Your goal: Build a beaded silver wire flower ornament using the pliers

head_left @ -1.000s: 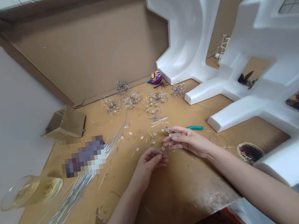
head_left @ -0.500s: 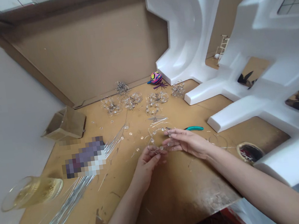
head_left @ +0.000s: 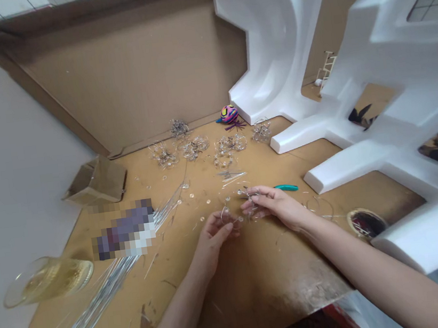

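Note:
Between my two hands is a thin beaded wire (head_left: 226, 211), bent into curves, with clear round beads along it. My left hand (head_left: 215, 234) has its thumb and fingers closed on the near left part of the wire. On the right side, my right hand (head_left: 273, 203) pinches the other part near the beads; its fingertips are partly hidden. Pliers with a teal handle (head_left: 287, 188) lie just behind my right hand. A few loose clear beads (head_left: 191, 195) and short wire pieces (head_left: 233, 176) are on the wooden table (head_left: 267, 281) beyond.
Several beaded wire clusters (head_left: 194, 146) stand at the back, with a colourful patterned ornament (head_left: 229, 113). Left are a small cardboard box (head_left: 102, 180), a bundle of straight wires (head_left: 96, 306) and a glass of yellowish liquid (head_left: 52, 277). A white moulded structure (head_left: 332, 168) and a round container (head_left: 366, 222) are right.
My right hand has closed in on the wire, and my left hand has shifted slightly left. The wire's wide ring now appears as smaller curves near each hand.

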`<state>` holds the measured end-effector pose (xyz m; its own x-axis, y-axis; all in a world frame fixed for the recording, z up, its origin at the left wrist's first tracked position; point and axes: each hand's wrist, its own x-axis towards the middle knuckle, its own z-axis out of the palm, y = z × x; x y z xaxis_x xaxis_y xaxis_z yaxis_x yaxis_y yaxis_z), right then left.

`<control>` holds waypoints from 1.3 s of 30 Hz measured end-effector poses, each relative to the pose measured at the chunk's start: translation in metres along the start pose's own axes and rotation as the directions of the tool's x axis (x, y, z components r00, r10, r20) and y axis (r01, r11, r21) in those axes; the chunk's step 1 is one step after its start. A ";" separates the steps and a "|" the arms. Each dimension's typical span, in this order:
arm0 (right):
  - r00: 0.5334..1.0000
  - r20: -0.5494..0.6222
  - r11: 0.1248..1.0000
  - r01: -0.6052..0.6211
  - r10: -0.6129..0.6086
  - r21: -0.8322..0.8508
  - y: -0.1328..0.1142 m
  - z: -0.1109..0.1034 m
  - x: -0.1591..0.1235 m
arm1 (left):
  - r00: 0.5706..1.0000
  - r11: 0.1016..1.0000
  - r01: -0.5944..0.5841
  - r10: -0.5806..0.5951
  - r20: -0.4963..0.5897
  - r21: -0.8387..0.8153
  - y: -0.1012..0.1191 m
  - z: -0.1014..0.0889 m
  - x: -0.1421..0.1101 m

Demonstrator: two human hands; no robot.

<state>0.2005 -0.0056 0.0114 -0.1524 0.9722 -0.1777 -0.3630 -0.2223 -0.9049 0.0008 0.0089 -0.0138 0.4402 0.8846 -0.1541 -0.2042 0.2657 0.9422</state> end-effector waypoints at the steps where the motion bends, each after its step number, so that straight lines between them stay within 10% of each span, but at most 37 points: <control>1: 1.000 -0.003 1.000 -0.004 0.004 -0.014 0.000 0.000 0.000 | 1.000 1.000 -0.005 0.004 -0.011 -0.007 0.001 0.000 0.001; 16: 0.993 0.050 0.985 -0.094 0.102 -0.143 -0.001 0.002 -0.002 | 0.984 0.998 -0.045 0.038 -0.171 -0.039 0.005 -0.011 0.007; 39: 0.994 0.068 0.989 -0.082 0.090 -0.122 -0.002 0.001 -0.003 | 0.999 0.993 0.046 -0.046 0.000 -0.106 0.011 -0.003 0.002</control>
<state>0.2007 -0.0080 0.0139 -0.2465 0.9409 -0.2321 -0.2349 -0.2903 -0.9277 -0.0036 0.0146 -0.0046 0.4488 0.8715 -0.1975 -0.2757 0.3453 0.8971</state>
